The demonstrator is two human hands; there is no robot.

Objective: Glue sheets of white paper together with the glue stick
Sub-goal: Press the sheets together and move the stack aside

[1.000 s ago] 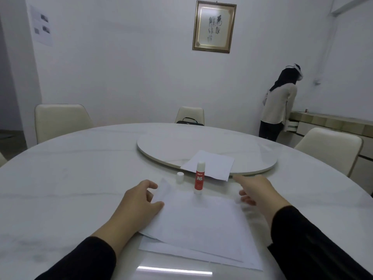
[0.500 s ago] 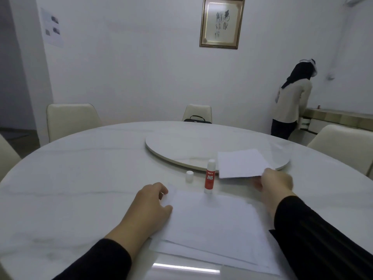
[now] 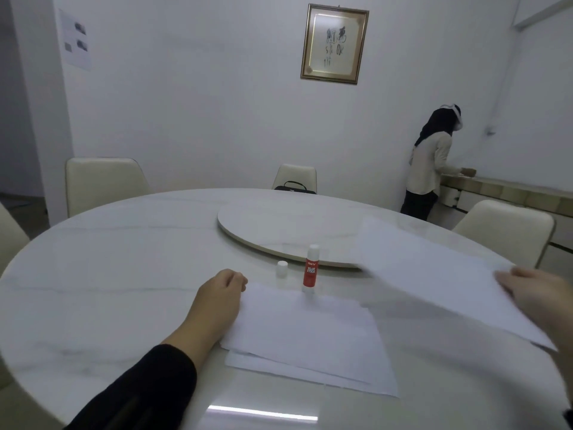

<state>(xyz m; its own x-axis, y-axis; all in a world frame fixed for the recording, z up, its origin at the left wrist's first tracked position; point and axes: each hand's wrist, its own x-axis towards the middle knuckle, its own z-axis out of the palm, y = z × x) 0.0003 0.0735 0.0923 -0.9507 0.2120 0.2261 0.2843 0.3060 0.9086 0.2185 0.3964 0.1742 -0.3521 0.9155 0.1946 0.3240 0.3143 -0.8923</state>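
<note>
The right hand (image 3: 536, 297) pinches the near edge of a loose white sheet (image 3: 434, 280) and holds it in the air, tilted, to the right of and above the stacked sheets (image 3: 310, 333) lying flat on the bench (image 3: 124, 274). The left hand (image 3: 220, 297) rests on the stack's left edge, fingers curled loosely, apparently pinning it. The uncapped glue stick (image 3: 311, 268) stands upright just beyond the stack's far edge with its cap (image 3: 282, 269) beside it, nearer the left hand; to join them, the held sheet has to travel leftward and down onto the stack.
</note>
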